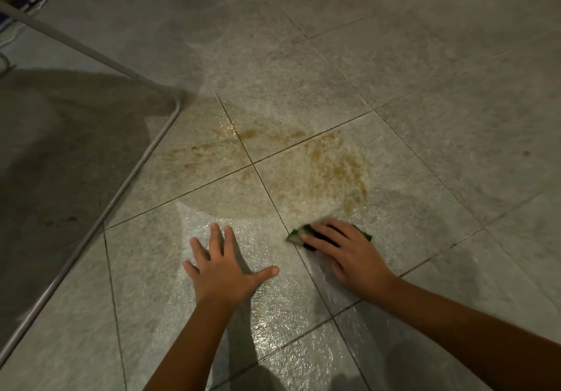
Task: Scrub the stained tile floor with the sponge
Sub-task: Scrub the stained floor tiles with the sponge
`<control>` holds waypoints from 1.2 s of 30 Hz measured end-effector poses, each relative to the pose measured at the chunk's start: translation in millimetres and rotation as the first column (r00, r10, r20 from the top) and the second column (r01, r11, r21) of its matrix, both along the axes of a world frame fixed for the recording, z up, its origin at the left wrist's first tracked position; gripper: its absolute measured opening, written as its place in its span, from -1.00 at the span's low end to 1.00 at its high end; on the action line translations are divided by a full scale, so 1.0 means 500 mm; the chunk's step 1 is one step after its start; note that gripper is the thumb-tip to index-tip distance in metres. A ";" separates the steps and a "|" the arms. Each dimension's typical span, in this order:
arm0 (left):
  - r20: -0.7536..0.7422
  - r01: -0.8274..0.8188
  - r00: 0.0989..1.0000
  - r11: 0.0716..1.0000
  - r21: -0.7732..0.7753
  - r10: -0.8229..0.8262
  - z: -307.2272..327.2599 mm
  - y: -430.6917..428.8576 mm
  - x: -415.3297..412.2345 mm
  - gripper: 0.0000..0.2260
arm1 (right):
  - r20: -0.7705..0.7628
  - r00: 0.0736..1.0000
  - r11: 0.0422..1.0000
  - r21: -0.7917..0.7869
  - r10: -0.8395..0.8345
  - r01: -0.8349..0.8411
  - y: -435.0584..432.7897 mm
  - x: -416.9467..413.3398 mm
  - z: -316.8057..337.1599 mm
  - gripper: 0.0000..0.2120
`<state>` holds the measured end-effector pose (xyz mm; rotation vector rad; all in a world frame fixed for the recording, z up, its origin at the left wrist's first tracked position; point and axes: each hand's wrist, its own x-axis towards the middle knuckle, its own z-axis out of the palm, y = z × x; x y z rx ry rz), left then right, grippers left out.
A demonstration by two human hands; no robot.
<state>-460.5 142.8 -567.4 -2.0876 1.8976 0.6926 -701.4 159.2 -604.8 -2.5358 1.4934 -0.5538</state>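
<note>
Sponge [299, 235] gripping with right hand [349, 252] fingers below stain [331, 172], bracing on left hand [224, 272], fingers spread flat; risking slipping on wet floor [273, 330].

One view only, head-worn, wide-angle. It faces forward and steeply down at the tile floor [425, 87], close in: my left hand [224, 269] and my right hand [346, 254], gripping the sponge [296, 235], fill the lower middle, forearms [194, 345] entering from the bottom edge. The stain [328, 172] sits near centre. The grout lines [182, 194] run diagonally; a white tube frame [91, 53] crosses the upper left.
</note>
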 end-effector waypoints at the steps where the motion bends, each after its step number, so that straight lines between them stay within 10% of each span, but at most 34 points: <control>1: 0.001 -0.003 1.000 1.000 0.004 0.003 0.001 0.000 0.000 0.16 | -0.022 1.000 1.000 -0.001 -0.003 0.003 -0.017 0.002 -0.001 -0.48; 8: 0.013 -0.009 1.000 0.999 0.033 0.008 0.006 -0.002 -0.003 0.15 | 0.111 0.931 0.935 -0.033 -0.347 0.352 -0.032 -0.009 -0.010 -0.60; 16: 0.007 -0.013 1.000 0.999 0.036 0.012 0.008 -0.002 -0.004 0.14 | 0.061 0.995 0.991 -0.100 -0.082 0.087 -0.022 0.061 -0.012 -0.62; 24: 0.005 -0.012 1.000 0.999 0.036 0.012 0.005 -0.002 -0.003 0.16 | -0.014 0.958 0.955 -0.086 -0.285 0.283 -0.015 -0.010 -0.007 -0.63; 36: -0.002 -0.012 1.000 1.000 0.019 0.012 0.008 -0.002 -0.002 0.16 | 0.071 0.985 0.986 -0.042 -0.160 0.163 -0.039 -0.001 -0.008 -0.66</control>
